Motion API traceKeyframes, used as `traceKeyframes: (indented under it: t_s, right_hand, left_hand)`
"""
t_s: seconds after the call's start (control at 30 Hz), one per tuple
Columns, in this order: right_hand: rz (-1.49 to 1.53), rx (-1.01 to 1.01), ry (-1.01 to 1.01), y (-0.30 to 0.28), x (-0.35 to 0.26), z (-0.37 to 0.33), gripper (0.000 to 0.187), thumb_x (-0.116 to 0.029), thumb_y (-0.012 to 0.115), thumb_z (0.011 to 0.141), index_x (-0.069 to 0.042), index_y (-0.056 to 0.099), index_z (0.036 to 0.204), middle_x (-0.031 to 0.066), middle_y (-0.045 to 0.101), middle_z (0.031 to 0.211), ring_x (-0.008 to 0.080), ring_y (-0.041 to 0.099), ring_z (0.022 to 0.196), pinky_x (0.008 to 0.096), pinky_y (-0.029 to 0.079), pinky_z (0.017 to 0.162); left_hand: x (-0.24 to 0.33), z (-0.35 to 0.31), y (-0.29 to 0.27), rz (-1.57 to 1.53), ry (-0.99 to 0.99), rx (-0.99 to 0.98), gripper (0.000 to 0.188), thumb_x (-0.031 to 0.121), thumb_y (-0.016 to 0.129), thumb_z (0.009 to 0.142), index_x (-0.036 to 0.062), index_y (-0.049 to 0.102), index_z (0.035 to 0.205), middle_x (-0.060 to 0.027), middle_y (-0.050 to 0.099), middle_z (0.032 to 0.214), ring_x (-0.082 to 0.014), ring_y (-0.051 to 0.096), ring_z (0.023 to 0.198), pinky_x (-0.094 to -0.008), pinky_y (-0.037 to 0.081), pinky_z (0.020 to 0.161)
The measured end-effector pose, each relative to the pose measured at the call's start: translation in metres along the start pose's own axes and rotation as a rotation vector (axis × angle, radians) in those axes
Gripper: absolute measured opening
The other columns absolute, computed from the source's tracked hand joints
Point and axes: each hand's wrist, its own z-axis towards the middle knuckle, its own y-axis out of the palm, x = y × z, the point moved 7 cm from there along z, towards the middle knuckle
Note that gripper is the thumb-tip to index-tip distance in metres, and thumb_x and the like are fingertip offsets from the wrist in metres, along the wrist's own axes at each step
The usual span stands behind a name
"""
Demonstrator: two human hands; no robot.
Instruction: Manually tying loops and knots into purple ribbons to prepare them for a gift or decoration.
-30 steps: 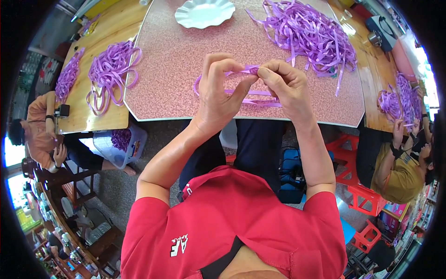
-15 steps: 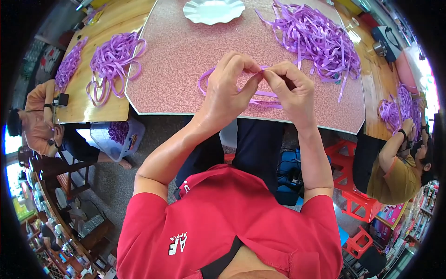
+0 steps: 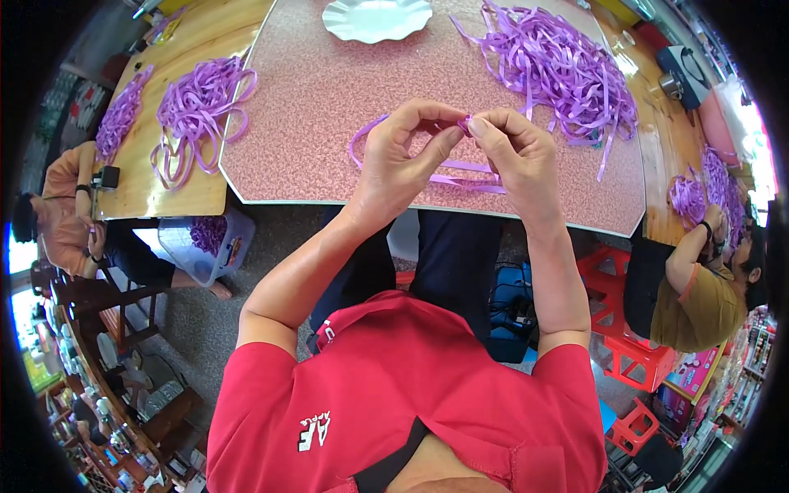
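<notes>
Over the near part of the pink speckled table, my left hand (image 3: pixel 399 156) and my right hand (image 3: pixel 519 156) meet fingertip to fingertip. Both pinch a purple ribbon (image 3: pixel 464 126), bunched into a small dark twist or knot between the thumbs and forefingers. The exact shape of that bunch is too small to make out. Below and behind my hands, the rest of the ribbon trails in a loose loop on the tabletop, showing left of my left hand and between the wrists.
A big heap of purple ribbons (image 3: pixel 559 66) lies at the table's far right. A white scalloped plate (image 3: pixel 376 20) stands at the back. Another ribbon pile (image 3: pixel 197 107) lies on the wooden table at left. Co-workers sit on both sides; a clear plastic bin (image 3: pixel 209 246) stands at left.
My fingertips have shifted slightly, and the dark bunch of ribbon between them now shows more. The ribbon's trailing strands have moved a little. The co-worker at right has moved slightly.
</notes>
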Motion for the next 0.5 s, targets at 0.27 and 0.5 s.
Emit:
traceKeyframes:
  t_s: [0.27, 0.5]
  right_hand:
    - [0.224, -0.011, 0.144, 0.000, 0.010, -0.001, 0.016, -0.018, 0.065, 0.094, -0.003, 0.069, 0.095, -0.0077, 0.052, 0.068, -0.0019, 0.036, 0.052, 0.0170, 0.024, 0.045]
    - [-0.112, -0.001, -0.002, 0.000, -0.004, 0.001, 0.014, -0.015, 0.067, 0.093, -0.001, 0.070, 0.091, -0.0082, 0.053, 0.072, -0.0012, 0.040, 0.061, 0.0173, 0.029, 0.052]
  left_hand:
    - [-0.002, 0.001, 0.002, -0.202, -0.037, 0.015, 0.020, -0.001, 0.063, 0.092, -0.0022, 0.060, 0.112, -0.0067, 0.064, 0.108, -0.0115, 0.061, 0.101, -0.0234, 0.050, 0.088]
    - [-0.004, 0.001, -0.002, 0.091, 0.086, -0.010, 0.019, -0.002, 0.064, 0.091, -0.0019, 0.059, 0.109, -0.0062, 0.062, 0.106, -0.0116, 0.060, 0.099, -0.0243, 0.049, 0.087]
